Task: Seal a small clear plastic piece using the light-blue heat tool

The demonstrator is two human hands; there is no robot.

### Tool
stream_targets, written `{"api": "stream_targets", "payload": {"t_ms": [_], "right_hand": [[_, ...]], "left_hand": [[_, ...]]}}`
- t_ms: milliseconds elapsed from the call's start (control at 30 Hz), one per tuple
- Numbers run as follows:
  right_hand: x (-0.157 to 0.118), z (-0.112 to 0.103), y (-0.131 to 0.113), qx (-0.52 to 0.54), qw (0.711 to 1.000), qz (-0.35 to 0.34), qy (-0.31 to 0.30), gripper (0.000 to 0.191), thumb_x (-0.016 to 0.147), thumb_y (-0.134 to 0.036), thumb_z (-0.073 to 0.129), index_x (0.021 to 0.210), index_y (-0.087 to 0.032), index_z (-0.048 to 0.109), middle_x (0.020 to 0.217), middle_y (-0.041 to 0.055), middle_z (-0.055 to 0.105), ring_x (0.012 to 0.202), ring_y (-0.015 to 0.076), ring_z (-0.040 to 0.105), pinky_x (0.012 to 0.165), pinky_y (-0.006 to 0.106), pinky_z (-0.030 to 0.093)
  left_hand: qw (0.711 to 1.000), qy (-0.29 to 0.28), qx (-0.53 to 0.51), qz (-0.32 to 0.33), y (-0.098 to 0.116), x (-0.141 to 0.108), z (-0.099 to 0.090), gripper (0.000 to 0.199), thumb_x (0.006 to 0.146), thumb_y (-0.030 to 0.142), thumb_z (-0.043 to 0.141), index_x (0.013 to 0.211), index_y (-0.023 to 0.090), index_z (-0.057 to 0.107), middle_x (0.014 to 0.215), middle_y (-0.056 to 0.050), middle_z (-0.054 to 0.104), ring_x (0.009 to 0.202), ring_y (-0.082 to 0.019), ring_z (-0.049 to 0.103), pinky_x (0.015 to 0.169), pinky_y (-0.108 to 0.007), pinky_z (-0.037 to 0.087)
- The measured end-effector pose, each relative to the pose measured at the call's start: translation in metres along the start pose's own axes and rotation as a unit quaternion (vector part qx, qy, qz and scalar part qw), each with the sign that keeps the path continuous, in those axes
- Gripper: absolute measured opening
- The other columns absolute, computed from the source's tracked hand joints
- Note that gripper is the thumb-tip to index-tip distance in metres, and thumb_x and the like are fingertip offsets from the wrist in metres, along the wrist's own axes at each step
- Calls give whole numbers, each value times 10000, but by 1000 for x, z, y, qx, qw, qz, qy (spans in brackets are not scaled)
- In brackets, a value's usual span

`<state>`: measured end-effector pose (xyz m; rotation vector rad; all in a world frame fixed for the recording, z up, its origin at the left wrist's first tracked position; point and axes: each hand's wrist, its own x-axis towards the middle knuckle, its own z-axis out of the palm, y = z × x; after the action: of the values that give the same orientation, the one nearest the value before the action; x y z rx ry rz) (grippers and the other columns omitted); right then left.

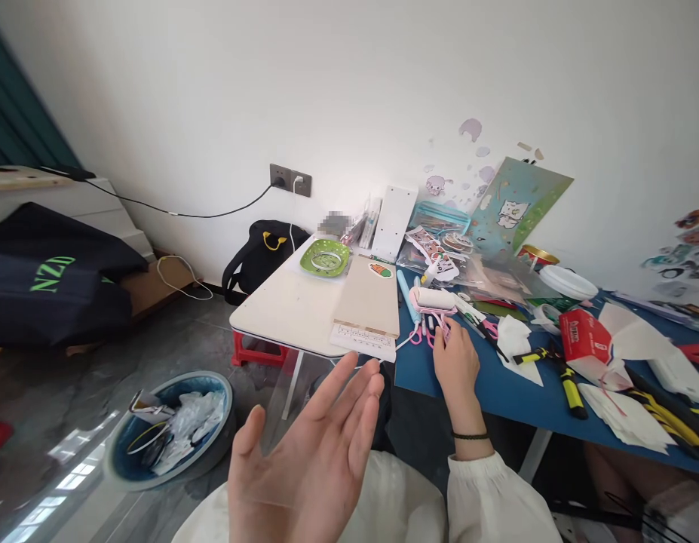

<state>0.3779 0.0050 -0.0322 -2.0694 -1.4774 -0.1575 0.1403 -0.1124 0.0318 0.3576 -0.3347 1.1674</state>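
Observation:
My left hand (315, 445) is raised in front of me, palm up, with its fingers stretched out and nothing in it. My right hand (458, 358) is closed around the handle of a pink lint roller (433, 299) at the front of the blue table. The roller's white roll points away from me, and most of the handle is hidden by my fingers. Pink-handled scissors (418, 336) and a light blue stick-shaped tool (407, 296) lie just left of it. A wooden board (367, 298) with a carrot sticker rests on the white table, over a sheet of printed paper (363, 341).
A green plate (325, 258) sits on the white table (275, 305). Tissues, a red box (585, 337), yellow-black tools (572, 392) and plastic packets crowd the blue table (433, 375). A bin (228, 434) with rubbish stands on the floor at left, near a black bag (259, 253).

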Motion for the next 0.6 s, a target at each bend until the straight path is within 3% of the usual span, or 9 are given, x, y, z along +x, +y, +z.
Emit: {"api": "stream_targets", "payload": {"t_ms": [200,367,467,533,567,600], "right_hand": [[-1,3,3,-5,1000,-5,7,404,896,-345,376,1164,-121,579,1069,179,560,999,306,523,728,359,417],[-4,-8,4,49,998,-15,19,440,853,-380,455,1143,-76,585,1106,230,536,1076,375,463,854,474,389],[-15,-37,-5,111,993,-17,40,456,879,-423,423,1150,-89,575,1159,226,537,1128,365,457,919,508,375],[-28,-66,-18,178,983,-35,36,400,932,-415,343,1133,-168,585,1162,150,575,1104,280,513,925,427,417],[-35,-82,-26,223,973,-53,25,385,956,-410,301,1100,-215,600,1146,106,598,1076,242,542,910,386,437],[-43,-98,-35,334,940,-69,-12,347,958,-404,343,1041,-230,632,1136,91,610,1082,241,543,921,385,430]], "left_hand": [[1000,-12,11,-18,-6,1,3,801,911,549,98,1416,-30,326,1508,-158,310,1407,-195,262,1151,-245,148],[1000,-8,9,-29,-8,-1,12,813,888,561,201,1399,-55,347,1501,-178,311,1390,-203,307,1143,-247,182],[999,-9,3,-43,-11,-2,18,806,873,561,240,1411,-31,342,1503,-176,313,1379,-206,333,1132,-252,215],[998,-11,2,-54,-14,-2,21,794,866,563,254,1417,0,351,1503,-165,325,1365,-205,361,1119,-253,242],[998,-8,2,-58,-15,-2,22,784,865,564,257,1416,16,362,1501,-157,336,1357,-204,377,1113,-254,254],[998,-4,2,-63,-17,-2,24,776,862,568,262,1413,34,376,1498,-148,348,1348,-203,392,1106,-255,266]]}}
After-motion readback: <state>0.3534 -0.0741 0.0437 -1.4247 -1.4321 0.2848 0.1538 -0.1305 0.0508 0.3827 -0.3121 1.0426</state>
